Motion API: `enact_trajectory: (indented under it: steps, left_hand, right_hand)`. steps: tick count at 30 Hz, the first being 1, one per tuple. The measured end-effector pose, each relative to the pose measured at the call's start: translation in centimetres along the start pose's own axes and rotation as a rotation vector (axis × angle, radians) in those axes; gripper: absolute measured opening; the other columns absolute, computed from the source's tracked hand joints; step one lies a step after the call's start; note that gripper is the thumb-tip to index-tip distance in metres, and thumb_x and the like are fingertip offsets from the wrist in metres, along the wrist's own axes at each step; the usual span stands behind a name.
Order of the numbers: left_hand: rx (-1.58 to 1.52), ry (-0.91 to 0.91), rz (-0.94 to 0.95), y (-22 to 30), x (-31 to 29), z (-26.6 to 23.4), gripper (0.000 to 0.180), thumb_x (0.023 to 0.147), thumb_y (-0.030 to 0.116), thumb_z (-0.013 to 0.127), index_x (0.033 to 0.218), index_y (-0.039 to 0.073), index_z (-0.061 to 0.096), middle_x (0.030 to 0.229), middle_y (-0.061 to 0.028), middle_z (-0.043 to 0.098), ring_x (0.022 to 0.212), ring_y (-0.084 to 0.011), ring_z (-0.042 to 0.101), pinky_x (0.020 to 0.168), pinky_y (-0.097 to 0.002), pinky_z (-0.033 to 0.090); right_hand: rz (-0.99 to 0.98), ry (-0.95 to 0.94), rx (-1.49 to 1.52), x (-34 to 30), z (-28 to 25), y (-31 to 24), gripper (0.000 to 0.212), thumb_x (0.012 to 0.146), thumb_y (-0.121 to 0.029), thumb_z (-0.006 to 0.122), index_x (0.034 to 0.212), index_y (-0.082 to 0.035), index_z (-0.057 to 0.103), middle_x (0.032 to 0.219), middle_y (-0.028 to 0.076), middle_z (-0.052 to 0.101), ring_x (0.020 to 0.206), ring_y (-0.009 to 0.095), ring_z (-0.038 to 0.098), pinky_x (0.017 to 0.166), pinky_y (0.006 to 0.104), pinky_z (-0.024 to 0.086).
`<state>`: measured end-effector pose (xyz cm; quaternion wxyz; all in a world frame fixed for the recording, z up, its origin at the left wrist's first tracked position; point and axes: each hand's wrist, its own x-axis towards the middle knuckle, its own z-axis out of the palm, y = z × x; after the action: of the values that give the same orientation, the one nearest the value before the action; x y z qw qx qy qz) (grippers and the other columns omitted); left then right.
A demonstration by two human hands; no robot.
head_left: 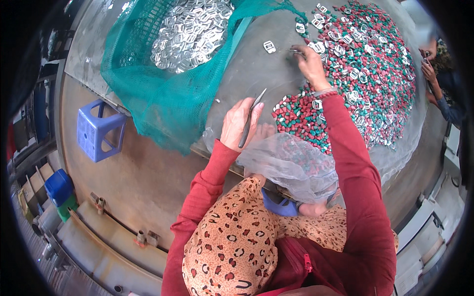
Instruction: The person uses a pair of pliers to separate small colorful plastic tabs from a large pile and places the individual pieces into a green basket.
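Note:
My left hand (pixel 239 124) is closed around a slim pointed metal tool (pixel 251 116); its dark shaft crosses the palm and its bright tip points up and away. To the right, my right hand (pixel 310 64) reaches over the grey table top at the edge of a pile of small red and green cone-shaped pieces (pixel 382 93). Its fingertips pinch a small metal piece (pixel 296 51), seen nearly edge-on. Silver buckles (pixel 354 73) lie scattered through the pile. A single buckle (pixel 269 47) rests by itself left of my right hand.
Green netting (pixel 163 106) drapes around a basket heaped with silver buckles (pixel 190 37) at the far left. Sheer white mesh (pixel 291 158) hangs over the near table edge. On the floor stands a blue plastic stool (pixel 94 129). Another person's hand (pixel 428 71) shows at the far right.

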<state>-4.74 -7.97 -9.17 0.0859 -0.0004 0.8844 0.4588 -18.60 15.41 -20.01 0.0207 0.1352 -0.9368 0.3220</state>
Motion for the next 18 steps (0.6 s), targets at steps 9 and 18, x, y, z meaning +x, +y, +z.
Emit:
enact_trajectory:
  steps: [9,18]
  left_hand:
    - [-0.068,0.124,0.159,2.6,0.7,0.4,0.026,0.086,0.015,0.058,0.11,0.006,0.055,0.083,-0.0133,0.06,0.068,-0.0318,0.058,0.063,-0.0357,0.046]
    - [0.279,0.026,0.266,3.9,0.0,-0.7,0.024,0.085,0.021,0.058,0.107,0.012,0.057,0.078,-0.0123,0.056,0.063,-0.0314,0.058,0.055,-0.0403,0.047]
  right_hand:
    - [0.527,-0.185,1.527,-5.0,-3.4,-11.2,0.032,0.091,-0.015,0.054,0.118,0.002,0.053,0.093,0.009,0.064,0.079,0.015,0.062,0.073,0.0277,0.051]
    - [0.574,-0.279,1.134,-7.5,-6.5,-11.0,0.02,0.087,-0.018,0.059,0.093,0.0,0.059,0.076,0.003,0.058,0.059,0.007,0.053,0.052,0.0188,0.045]
